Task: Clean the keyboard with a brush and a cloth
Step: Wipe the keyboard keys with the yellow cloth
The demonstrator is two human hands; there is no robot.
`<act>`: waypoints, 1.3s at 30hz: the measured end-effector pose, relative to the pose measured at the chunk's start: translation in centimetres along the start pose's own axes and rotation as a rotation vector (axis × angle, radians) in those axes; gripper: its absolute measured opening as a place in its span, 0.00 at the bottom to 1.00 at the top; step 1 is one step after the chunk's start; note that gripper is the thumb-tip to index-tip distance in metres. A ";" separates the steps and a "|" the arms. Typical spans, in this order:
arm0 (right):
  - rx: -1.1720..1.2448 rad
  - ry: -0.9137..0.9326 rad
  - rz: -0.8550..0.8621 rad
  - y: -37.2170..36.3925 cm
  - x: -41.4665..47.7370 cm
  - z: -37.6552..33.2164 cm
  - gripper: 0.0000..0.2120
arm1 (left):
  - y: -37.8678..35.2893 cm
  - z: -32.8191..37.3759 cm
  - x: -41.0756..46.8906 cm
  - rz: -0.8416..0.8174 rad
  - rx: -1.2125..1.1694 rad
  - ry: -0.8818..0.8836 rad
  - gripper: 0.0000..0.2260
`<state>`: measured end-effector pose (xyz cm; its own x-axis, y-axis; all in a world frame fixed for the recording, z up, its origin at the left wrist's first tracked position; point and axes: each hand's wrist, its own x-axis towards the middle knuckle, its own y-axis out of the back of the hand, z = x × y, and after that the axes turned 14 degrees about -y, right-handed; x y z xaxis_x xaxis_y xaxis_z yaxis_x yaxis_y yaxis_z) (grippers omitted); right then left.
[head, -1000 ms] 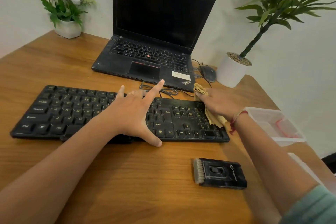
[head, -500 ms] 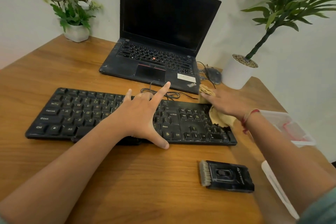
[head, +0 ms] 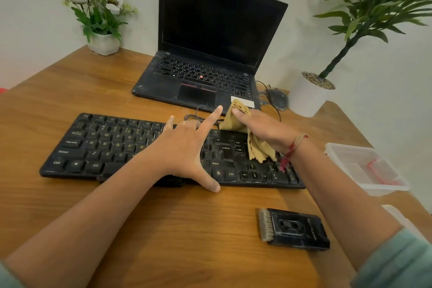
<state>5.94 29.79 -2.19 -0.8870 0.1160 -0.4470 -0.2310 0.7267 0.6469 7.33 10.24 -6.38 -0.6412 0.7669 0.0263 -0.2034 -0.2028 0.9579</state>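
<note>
A black keyboard [head: 105, 145] lies across the wooden table [head: 163, 229]. My left hand [head: 187, 149] rests flat on its middle, fingers spread, thumb at the front edge. My right hand [head: 264, 131] holds a tan cloth [head: 257, 149] against the keyboard's right part, near the back edge; the cloth's corners stick out in front of and behind the hand. A black brush [head: 294, 229] with pale bristles lies on the table in front of the keyboard's right end, untouched.
An open black laptop [head: 210, 54] stands behind the keyboard, with a mouse [head: 278, 98] and cables to its right. A white flower pot [head: 104, 43] is at the back left, a potted plant [head: 308, 96] at the back right. A clear plastic box [head: 364, 166] sits at the right edge.
My right hand has slid the cloth leftward along the keyboard's back edge, toward the left hand. The left hand stays in place. The view has shifted slightly.
</note>
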 end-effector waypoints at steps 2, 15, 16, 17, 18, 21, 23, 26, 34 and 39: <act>0.267 -0.046 -0.079 0.0 0.4 -0.7 0.19 | 0.1 0.1 -0.1 0.005 0.002 -0.006 0.67; 1.226 0.003 -0.368 0.8 -4.8 -0.6 0.27 | 1.5 0.7 -0.3 0.559 -0.745 -0.001 0.50; 1.211 0.000 -0.376 0.4 -5.3 -0.9 0.27 | 1.5 0.8 -0.1 0.614 -0.825 -0.019 0.42; 1.195 -0.005 -0.389 0.0 -5.9 -1.4 0.26 | 1.5 1.1 0.0 0.667 -0.889 -0.031 0.31; 1.176 -0.012 -0.403 -0.4 -6.5 -1.8 0.24 | 1.6 1.3 0.0 0.705 -0.941 -0.029 0.20; 1.027 0.039 -0.384 -1.1 -7.4 -2.1 0.14 | 2.8 2.3 -0.5 0.712 -1.025 0.007 0.03; 0.797 0.099 -0.246 -0.9 -7.4 -1.4 0.21 | 4.3 1.8 -1.2 0.727 -1.050 0.103 0.10; 0.291 0.117 0.065 0.0 -7.2 0.9 0.33 | 8.2 -0.3 -3.0 0.867 -0.874 0.215 0.11; -0.393 0.265 -0.078 -0.4 -6.6 5.0 0.44 | 13.1 -6.2 -2.4 0.355 0.214 0.089 0.13; -0.505 0.266 -0.029 -1.8 -5.7 5.3 0.41 | 8.6 -6.0 1.7 -0.079 0.110 0.025 0.09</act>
<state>13.50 31.37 -4.09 -0.9324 -0.1214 -0.3404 -0.3614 0.3060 0.8808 0.03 6.14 0.18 -0.6445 0.7625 -0.0565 -0.1728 -0.0734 0.9822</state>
